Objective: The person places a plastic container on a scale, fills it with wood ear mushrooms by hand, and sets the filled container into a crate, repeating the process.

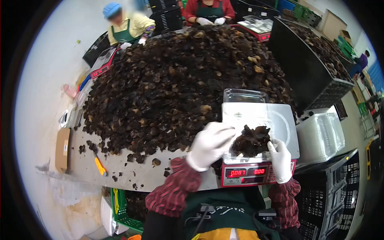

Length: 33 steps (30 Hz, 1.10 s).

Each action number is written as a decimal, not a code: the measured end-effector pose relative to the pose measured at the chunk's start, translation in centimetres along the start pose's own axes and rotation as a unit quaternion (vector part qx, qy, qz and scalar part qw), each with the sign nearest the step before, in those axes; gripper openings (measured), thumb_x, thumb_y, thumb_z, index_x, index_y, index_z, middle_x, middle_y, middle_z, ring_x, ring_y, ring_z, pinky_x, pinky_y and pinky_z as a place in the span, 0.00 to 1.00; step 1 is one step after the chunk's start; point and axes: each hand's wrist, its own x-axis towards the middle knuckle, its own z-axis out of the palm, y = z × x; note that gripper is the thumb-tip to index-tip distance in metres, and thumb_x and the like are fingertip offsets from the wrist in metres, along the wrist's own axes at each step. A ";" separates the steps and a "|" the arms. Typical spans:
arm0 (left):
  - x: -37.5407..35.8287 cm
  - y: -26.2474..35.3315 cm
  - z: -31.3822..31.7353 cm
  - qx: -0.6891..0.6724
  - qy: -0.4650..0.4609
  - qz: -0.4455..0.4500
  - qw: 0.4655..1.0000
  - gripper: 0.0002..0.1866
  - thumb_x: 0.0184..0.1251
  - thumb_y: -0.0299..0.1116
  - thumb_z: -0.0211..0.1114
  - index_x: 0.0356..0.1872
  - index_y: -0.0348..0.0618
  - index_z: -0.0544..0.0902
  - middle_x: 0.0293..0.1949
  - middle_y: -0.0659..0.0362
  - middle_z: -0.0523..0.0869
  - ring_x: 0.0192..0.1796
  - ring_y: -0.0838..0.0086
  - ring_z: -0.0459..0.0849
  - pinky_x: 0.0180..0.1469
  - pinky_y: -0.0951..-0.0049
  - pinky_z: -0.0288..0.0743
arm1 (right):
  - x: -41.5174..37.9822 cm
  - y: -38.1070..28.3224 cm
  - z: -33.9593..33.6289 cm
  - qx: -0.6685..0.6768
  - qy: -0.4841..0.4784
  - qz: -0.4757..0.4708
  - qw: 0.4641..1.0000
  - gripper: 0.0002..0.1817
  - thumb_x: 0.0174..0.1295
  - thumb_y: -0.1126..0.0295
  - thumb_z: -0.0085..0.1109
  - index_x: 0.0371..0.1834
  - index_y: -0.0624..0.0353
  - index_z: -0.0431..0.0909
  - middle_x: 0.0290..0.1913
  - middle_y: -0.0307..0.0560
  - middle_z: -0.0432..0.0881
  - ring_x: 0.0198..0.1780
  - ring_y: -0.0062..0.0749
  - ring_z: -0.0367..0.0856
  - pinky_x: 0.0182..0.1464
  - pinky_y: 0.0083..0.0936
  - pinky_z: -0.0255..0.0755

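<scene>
Dark brown wood-ear-like pieces point(252, 142) lie in a clear plastic tray on a red digital scale point(286, 120), whose display reads 0.087 and 0.00. My left hand point(212, 145), in a white glove and blurred, is at the left side of these pieces; its fingertips are smeared. At their right edge is my right hand point(281, 160), also gloved in white, its thumb and fingers near the tray's rim; whether it grips anything is unclear. The tray's clear lid point(245, 96) stands open at the back. A large heap of the same pieces point(180, 80) covers the table.
Two people in green aprons point(130, 30) point(208, 12) stand across the heap, near other scales. A tall black crate point(312, 64) and stacked clear trays point(321, 134) are at the right. A yellow-handled tool point(100, 166) lies at the front left.
</scene>
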 end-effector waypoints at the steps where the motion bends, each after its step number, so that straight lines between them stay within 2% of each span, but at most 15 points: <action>1: 1.0 0.4 1.5 -0.025 -0.018 0.020 0.999 0.14 0.51 0.24 0.70 0.41 0.43 0.85 0.41 0.56 0.84 0.43 0.64 0.82 0.45 0.69 0.78 | -0.1 -1.1 -0.4 0.022 -0.020 0.036 0.999 0.17 0.67 0.63 0.57 0.51 0.66 0.75 0.38 0.63 0.82 0.42 0.51 0.83 0.43 0.35 0.73; 3: 1.7 -0.5 4.1 0.017 -0.228 -0.009 0.973 0.23 0.57 0.43 0.67 0.53 0.46 0.80 0.55 0.53 0.77 0.59 0.59 0.73 0.58 0.62 0.70 | 0.1 -0.9 -0.4 0.018 -0.027 0.018 0.999 0.17 0.67 0.64 0.56 0.51 0.65 0.75 0.39 0.63 0.82 0.41 0.50 0.83 0.43 0.34 0.73; 4: 1.3 -0.6 5.0 0.074 -0.230 0.003 0.970 0.25 0.56 0.47 0.66 0.54 0.47 0.79 0.58 0.54 0.75 0.62 0.58 0.70 0.60 0.59 0.66 | -0.1 -2.2 -0.9 -0.017 -0.028 0.018 0.999 0.16 0.67 0.64 0.56 0.51 0.65 0.75 0.39 0.63 0.82 0.41 0.51 0.82 0.43 0.34 0.73; 5: 1.0 -0.4 5.6 0.130 -0.232 0.015 0.964 0.28 0.56 0.51 0.65 0.55 0.48 0.79 0.60 0.54 0.73 0.64 0.57 0.67 0.63 0.57 0.63 | 0.2 -1.7 -0.6 -0.026 -0.010 -0.049 0.998 0.15 0.68 0.67 0.56 0.51 0.66 0.76 0.33 0.43 0.82 0.31 0.19 0.76 0.36 0.20 0.72; 7: 0.5 -0.1 6.2 0.141 -0.169 0.040 0.975 0.29 0.55 0.54 0.65 0.55 0.50 0.79 0.62 0.55 0.71 0.66 0.58 0.66 0.65 0.54 0.60 | 0.3 -1.4 -0.7 0.051 -0.040 0.026 0.998 0.15 0.67 0.67 0.56 0.51 0.66 0.76 0.33 0.43 0.82 0.31 0.18 0.76 0.36 0.20 0.72; 11: 0.7 1.0 5.8 0.210 -0.144 0.019 0.967 0.26 0.59 0.53 0.61 0.57 0.54 0.78 0.62 0.56 0.71 0.65 0.58 0.65 0.65 0.56 0.59 | 0.2 -3.6 -1.0 0.046 -0.053 0.049 0.996 0.15 0.68 0.68 0.56 0.52 0.66 0.75 0.33 0.42 0.82 0.29 0.17 0.76 0.33 0.18 0.72; 13: 0.2 0.4 6.8 0.189 -0.226 0.000 0.956 0.23 0.62 0.50 0.60 0.57 0.53 0.78 0.62 0.57 0.71 0.64 0.61 0.66 0.65 0.58 0.61 | 0.5 -2.2 -0.4 0.055 -0.047 0.040 0.997 0.15 0.68 0.68 0.55 0.52 0.67 0.75 0.32 0.42 0.81 0.27 0.16 0.77 0.32 0.16 0.71; 18: 2.7 0.9 3.3 -0.029 -0.074 -0.007 0.997 0.16 0.58 0.37 0.66 0.47 0.46 0.83 0.50 0.55 0.82 0.54 0.59 0.78 0.57 0.62 0.71 | 0.9 -0.9 -0.2 0.062 -0.033 0.029 0.997 0.15 0.68 0.68 0.56 0.52 0.67 0.75 0.31 0.42 0.81 0.26 0.16 0.76 0.32 0.15 0.71; 20: 0.7 -2.9 2.6 0.082 0.040 -0.049 0.995 0.12 0.57 0.28 0.65 0.43 0.40 0.84 0.47 0.52 0.83 0.50 0.58 0.80 0.55 0.65 0.74 | 0.2 -2.6 -1.0 0.141 -0.007 0.047 0.989 0.15 0.68 0.67 0.56 0.51 0.68 0.76 0.31 0.39 0.79 0.25 0.15 0.73 0.30 0.14 0.69; 23: -2.9 -8.0 0.5 0.174 -0.091 -0.189 0.962 0.23 0.56 0.40 0.67 0.54 0.49 0.81 0.57 0.48 0.78 0.58 0.56 0.76 0.59 0.60 0.71 | 0.3 -1.7 -2.2 0.077 0.009 0.012 0.997 0.15 0.68 0.67 0.56 0.51 0.68 0.76 0.30 0.37 0.79 0.24 0.14 0.70 0.28 0.14 0.66; 24: -4.8 -9.2 0.5 0.236 -0.148 -0.173 0.945 0.28 0.53 0.44 0.69 0.57 0.51 0.79 0.60 0.47 0.75 0.60 0.55 0.74 0.61 0.58 0.69 | 0.4 -0.5 -2.0 0.075 0.017 0.008 0.997 0.15 0.68 0.67 0.56 0.51 0.68 0.76 0.30 0.37 0.79 0.24 0.12 0.69 0.26 0.14 0.64; 25: -6.9 -10.3 1.1 0.289 -0.161 -0.114 0.937 0.24 0.52 0.41 0.69 0.53 0.51 0.80 0.57 0.52 0.77 0.60 0.60 0.73 0.54 0.54 0.71 | 0.4 0.1 -1.8 0.075 0.023 0.011 0.997 0.15 0.68 0.67 0.56 0.51 0.68 0.76 0.30 0.37 0.79 0.24 0.12 0.69 0.26 0.14 0.64; 27: -9.3 -11.7 1.4 0.260 -0.145 -0.067 0.952 0.21 0.48 0.35 0.71 0.48 0.50 0.82 0.52 0.56 0.81 0.55 0.61 0.77 0.52 0.59 0.73 | 0.2 0.7 -1.7 0.065 0.021 0.006 0.998 0.15 0.68 0.67 0.56 0.51 0.67 0.77 0.30 0.37 0.79 0.24 0.12 0.69 0.26 0.14 0.64; 30: -10.1 -12.2 1.3 0.157 -0.031 -0.149 0.976 0.12 0.45 0.25 0.70 0.35 0.42 0.84 0.36 0.55 0.85 0.42 0.61 0.83 0.44 0.69 0.77 | -0.5 0.0 -1.7 0.085 0.023 0.023 0.996 0.15 0.68 0.67 0.56 0.50 0.67 0.77 0.30 0.37 0.79 0.23 0.12 0.69 0.26 0.14 0.64; 33: -8.9 -12.2 0.0 0.033 0.022 -0.297 0.954 0.10 0.48 0.22 0.68 0.34 0.39 0.85 0.36 0.55 0.86 0.40 0.66 0.85 0.46 0.71 0.77 | -1.0 -1.3 -2.3 0.112 0.010 0.050 0.992 0.14 0.68 0.67 0.56 0.50 0.67 0.78 0.30 0.38 0.80 0.22 0.14 0.70 0.26 0.14 0.64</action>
